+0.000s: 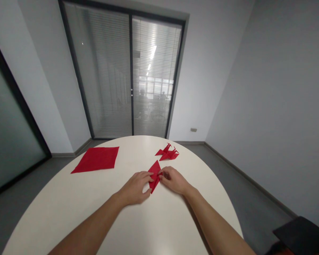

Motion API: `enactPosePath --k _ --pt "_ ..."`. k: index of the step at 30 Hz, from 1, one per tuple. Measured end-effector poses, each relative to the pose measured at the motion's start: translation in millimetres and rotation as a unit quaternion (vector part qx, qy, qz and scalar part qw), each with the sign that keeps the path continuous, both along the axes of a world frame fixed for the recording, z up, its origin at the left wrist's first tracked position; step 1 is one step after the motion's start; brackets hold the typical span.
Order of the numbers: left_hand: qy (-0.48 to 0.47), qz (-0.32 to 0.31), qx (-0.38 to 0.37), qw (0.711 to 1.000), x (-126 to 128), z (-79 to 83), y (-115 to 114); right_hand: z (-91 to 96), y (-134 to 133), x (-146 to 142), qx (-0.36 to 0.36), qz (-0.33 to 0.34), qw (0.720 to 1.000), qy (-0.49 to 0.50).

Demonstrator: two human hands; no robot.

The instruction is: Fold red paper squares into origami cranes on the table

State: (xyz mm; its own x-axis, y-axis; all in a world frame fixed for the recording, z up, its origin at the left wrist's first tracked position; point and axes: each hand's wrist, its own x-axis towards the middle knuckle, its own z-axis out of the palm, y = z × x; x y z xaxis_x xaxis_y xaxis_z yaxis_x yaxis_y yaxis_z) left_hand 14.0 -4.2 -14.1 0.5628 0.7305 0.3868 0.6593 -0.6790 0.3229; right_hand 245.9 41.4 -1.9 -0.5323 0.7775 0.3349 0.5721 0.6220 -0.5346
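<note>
A folded red paper [155, 169], kite-shaped with a pointed far tip, lies on the round white table [138, 219] in front of me. My left hand [136, 187] rests on its left side, fingers curled and pressing the paper down. My right hand [173, 180] pinches the paper's right edge with closed fingertips. Both hands meet over the middle of the paper and hide its lower part.
A stack of flat red paper squares [97, 159] lies at the table's far left. Finished red paper cranes [168, 153] sit at the far edge, just beyond my hands. A dark object [303, 232] shows at the lower right. Glass doors with blinds [127, 71] stand behind.
</note>
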Motion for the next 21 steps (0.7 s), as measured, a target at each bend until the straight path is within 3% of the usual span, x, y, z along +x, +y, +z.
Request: enactPosePath --k 10,21 --pt "-0.032 -0.014 0.011 0.999 0 -1.4 0 -7.4 2 -8 0.033 -0.032 0.999 -0.022" --pt "0.033 -0.011 0.032 0.999 2 -0.8 0 -8.0 0 -14 0.073 -0.066 0.994 -0.053"
